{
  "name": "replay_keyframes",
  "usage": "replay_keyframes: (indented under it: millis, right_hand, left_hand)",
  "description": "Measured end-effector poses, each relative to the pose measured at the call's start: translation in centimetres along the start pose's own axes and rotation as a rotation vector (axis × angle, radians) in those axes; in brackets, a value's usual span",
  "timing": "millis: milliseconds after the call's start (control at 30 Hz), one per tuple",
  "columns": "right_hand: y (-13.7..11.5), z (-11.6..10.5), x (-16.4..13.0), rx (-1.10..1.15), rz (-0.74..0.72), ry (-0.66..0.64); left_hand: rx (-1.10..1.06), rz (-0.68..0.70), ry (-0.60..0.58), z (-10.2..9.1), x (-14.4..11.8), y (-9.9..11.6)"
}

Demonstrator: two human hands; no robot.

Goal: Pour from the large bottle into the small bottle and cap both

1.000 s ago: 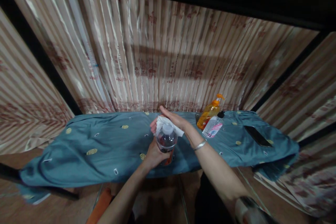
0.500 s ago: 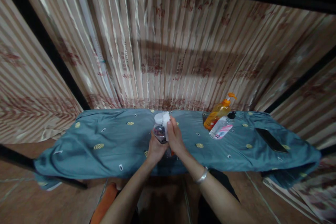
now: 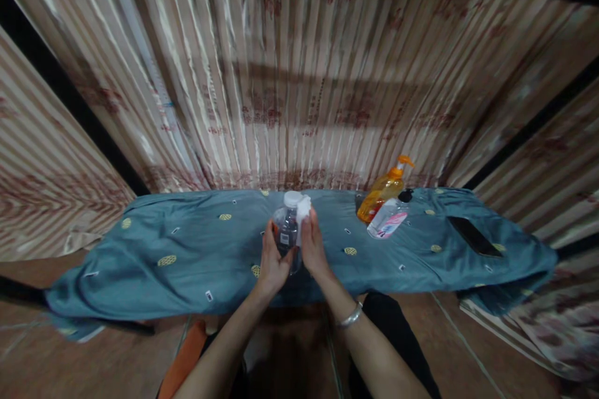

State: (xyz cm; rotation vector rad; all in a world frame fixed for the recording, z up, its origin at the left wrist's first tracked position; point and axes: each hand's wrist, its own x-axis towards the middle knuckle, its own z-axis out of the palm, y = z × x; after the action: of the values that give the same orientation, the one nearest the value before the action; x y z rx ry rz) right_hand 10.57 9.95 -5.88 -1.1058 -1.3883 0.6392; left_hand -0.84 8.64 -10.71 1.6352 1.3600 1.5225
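Currently holding clear bottle [image 3: 286, 230] upright in left hand [image 3: 271, 262] grip, cap on; pressing white tissue [image 3: 302, 215] against its right side with right hand [image 3: 312, 250]; wiping ongoing.

Both forearms reach forward side by side over the near edge of the table. The left hand [image 3: 272, 257] curls in a grip, fingers up; the right hand [image 3: 312, 248] presses in opposite, palm facing it.
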Motion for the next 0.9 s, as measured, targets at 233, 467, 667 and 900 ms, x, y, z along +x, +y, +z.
replay_keyframes:
  millis: [233, 467, 667, 900]
  right_hand:
    - [0.6, 0.7, -3.5, -0.111, -0.083, -0.061]
    - [-1.3, -0.1, 1.3, -0.187, -0.266, -0.019]
    - [3.4, 0.1, -0.5, 0.039, 0.131, 0.03]
    - [3.7, -0.9, -4.2, 0.128, 0.33, 0.016]
  left_hand:
    - [0.002, 0.012, 0.048, -0.5, 1.2, -0.3]
    - [0.015, 0.001, 0.003, 0.9, 0.5, -1.2]
    - [0.034, 0.009, -0.081, 0.9, 0.5, -1.1]
    - [-0.004, 0.055, -0.147, 0.2, 0.3, -0.4]
